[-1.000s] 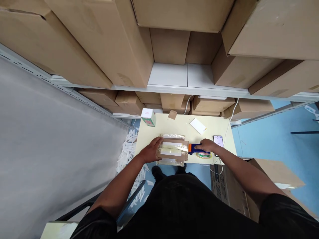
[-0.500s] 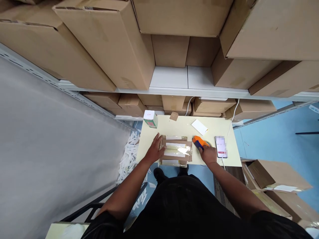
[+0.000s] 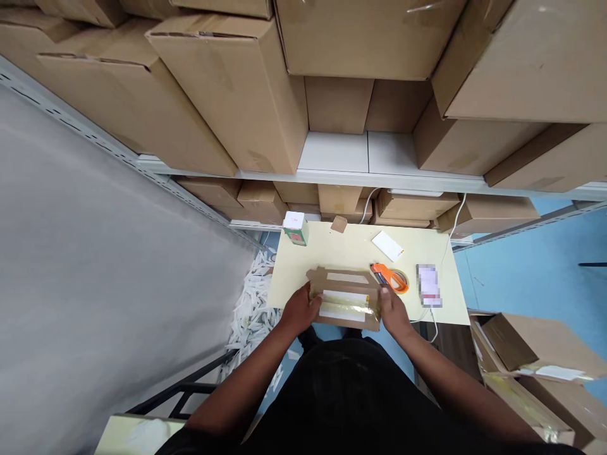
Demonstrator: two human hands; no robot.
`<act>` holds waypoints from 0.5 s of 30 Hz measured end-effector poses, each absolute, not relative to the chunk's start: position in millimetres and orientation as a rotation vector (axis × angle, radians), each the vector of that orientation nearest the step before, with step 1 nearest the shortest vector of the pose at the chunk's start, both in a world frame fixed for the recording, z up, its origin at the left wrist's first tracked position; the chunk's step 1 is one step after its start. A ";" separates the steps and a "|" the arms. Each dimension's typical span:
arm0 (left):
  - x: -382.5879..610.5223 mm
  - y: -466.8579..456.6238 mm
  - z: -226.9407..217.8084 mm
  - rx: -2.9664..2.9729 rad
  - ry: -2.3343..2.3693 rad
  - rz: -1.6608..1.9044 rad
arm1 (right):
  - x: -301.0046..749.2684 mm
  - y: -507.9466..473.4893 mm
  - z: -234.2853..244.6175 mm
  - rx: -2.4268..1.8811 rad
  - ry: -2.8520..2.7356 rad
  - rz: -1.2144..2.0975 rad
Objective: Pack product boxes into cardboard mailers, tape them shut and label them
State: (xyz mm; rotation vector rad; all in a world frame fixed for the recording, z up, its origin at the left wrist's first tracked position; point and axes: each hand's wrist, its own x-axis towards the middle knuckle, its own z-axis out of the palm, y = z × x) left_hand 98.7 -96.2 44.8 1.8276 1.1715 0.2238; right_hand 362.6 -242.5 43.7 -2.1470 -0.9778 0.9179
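Observation:
A brown cardboard box [image 3: 344, 321] with white labels and shiny clear tape lies at the table's near edge, between both hands. My left hand [image 3: 300, 308] grips its left end, the thumb resting on top. At the right end, my right hand [image 3: 393, 311] holds the box with the thumb along its edge. Just beyond the right hand lies an orange tape dispenser [image 3: 389, 277] with a roll of tape in it, touched by neither hand. A phone [image 3: 429, 284] with a blurred screen rests farther right.
On the pale table [image 3: 294, 278] stand a small green and white box [image 3: 296, 229], a cardboard scrap [image 3: 339, 224] and a white card-like piece [image 3: 387, 245]. Shelves of cardboard boxes [image 3: 227, 88] rise in front. Paper strips [image 3: 249, 303] litter the floor at left; open cartons [image 3: 545, 344] stand at right.
My right hand has let go of the orange tape dispenser and now holds the box's right end. The box is turned and drawn nearer to my body. The view has shifted slightly.

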 end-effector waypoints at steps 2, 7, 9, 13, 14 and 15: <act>90.6 -109.1 56.2 1.760 1.096 0.354 | 360.4 -255.3 59.2 -2.113 -1.017 0.824; 89.6 -119.9 31.5 1.525 1.066 0.452 | 356.7 -269.7 41.7 -2.138 -1.018 0.924; 96.1 -114.2 5.9 1.475 1.143 0.390 | 355.2 -266.3 16.7 -2.126 -1.000 1.021; 110.1 -90.9 -26.9 1.552 1.404 0.263 | 362.6 -249.3 -22.5 -2.154 -0.958 1.038; 113.8 -84.1 -28.0 1.568 1.414 0.249 | 366.5 -242.5 -27.0 -2.167 -0.913 1.028; 117.6 -77.7 -26.8 1.569 1.398 0.237 | 370.5 -234.9 -29.5 -2.179 -0.853 1.037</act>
